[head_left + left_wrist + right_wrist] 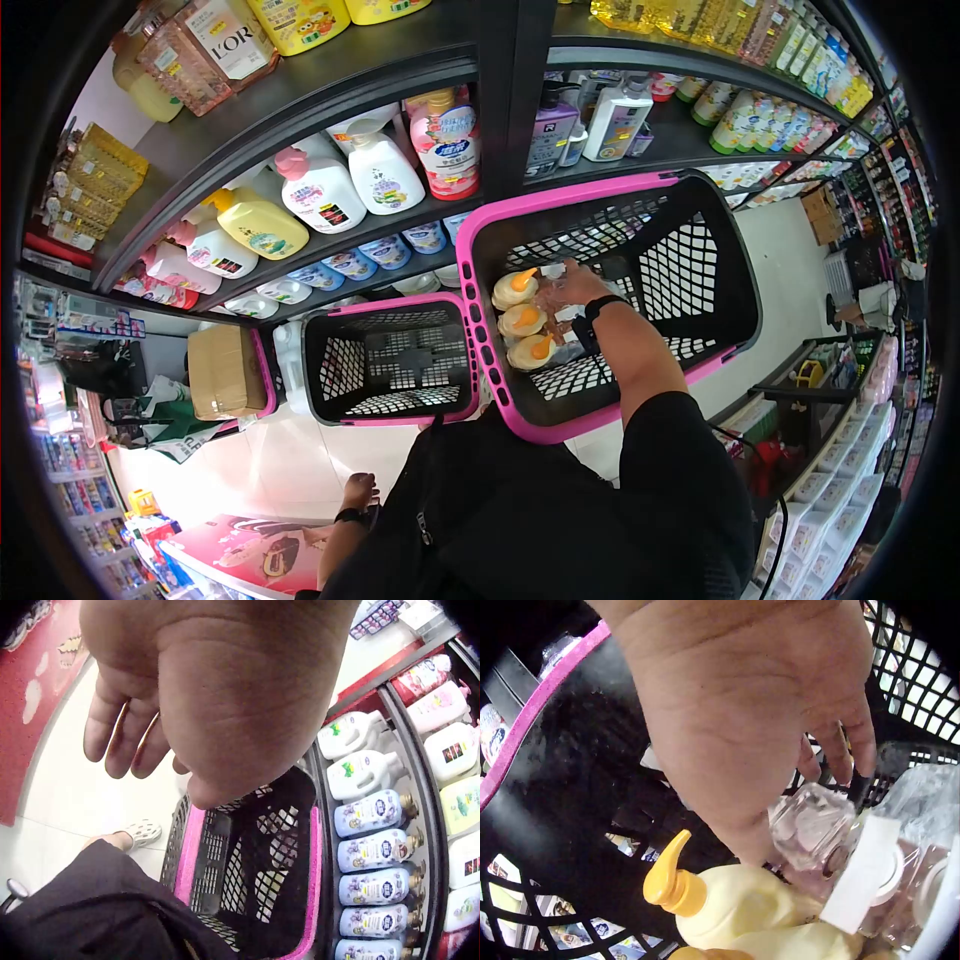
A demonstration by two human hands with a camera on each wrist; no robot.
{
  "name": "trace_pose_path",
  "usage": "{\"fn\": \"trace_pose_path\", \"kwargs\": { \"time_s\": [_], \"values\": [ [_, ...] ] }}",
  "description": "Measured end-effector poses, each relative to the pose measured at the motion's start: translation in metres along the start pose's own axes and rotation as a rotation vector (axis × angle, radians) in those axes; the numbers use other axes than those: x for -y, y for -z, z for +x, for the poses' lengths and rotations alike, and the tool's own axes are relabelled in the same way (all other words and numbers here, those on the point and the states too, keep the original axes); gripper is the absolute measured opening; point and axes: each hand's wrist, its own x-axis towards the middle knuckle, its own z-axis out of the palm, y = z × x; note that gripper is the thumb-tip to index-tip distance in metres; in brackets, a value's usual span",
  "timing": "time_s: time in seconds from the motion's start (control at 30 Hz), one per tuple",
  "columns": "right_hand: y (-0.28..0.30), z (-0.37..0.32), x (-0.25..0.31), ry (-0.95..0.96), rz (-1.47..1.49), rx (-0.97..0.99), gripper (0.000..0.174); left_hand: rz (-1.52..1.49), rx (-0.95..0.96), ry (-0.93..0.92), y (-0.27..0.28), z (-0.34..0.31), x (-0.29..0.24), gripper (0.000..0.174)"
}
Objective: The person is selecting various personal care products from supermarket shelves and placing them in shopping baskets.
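Observation:
My right hand [583,287] reaches into the large black shopping basket with a pink rim [487,345]. In the right wrist view, its thumb and fingers sit around the clear cap of a pinkish transparent bottle [811,825]; the thumb tip is hidden behind the cap. A white label [861,874] crosses the bottles beside it. Next to the hand, three pale yellow pump bottles [515,290] with orange pump heads lie in a row along the basket's side. My left hand [361,491] hangs low by the body, fingers loosely bent, holding nothing.
A smaller black basket with a pink rim [392,410] stands left of the large one, with a cardboard box [222,372] further left. Shelves of pump bottles and detergent [322,190] run along the front. A low display stand [810,480] is at the right.

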Motion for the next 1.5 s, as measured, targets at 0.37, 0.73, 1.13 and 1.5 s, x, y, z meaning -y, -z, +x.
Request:
{"fn": "trace_pose_path", "kwargs": {
  "time_s": [0.37, 0.73, 1.13, 1.5],
  "values": [
    [-0.020, 0.035, 0.029, -0.240, -0.172, -0.143, 0.038, 0.357, -0.088, -0.083, -0.031, -0.029, 0.125, 0.033],
    [0.012, 0.018, 0.002, -0.207, -0.060, -0.263, 0.045, 0.044, -0.028, 0.085, 0.001, -0.055, 0.002, 0.041],
    [0.198, -0.166, 0.111, 0.430, -0.387, -0.615, 0.041, 0.350, -0.021, -0.753, -0.010, -0.022, -0.331, 0.051],
    [0.220, -0.280, 0.292, 0.729, 0.506, -0.178, 0.015, 0.125, -0.191, -1.505, 0.032, -0.180, -0.470, 0.081]
  ]
}}
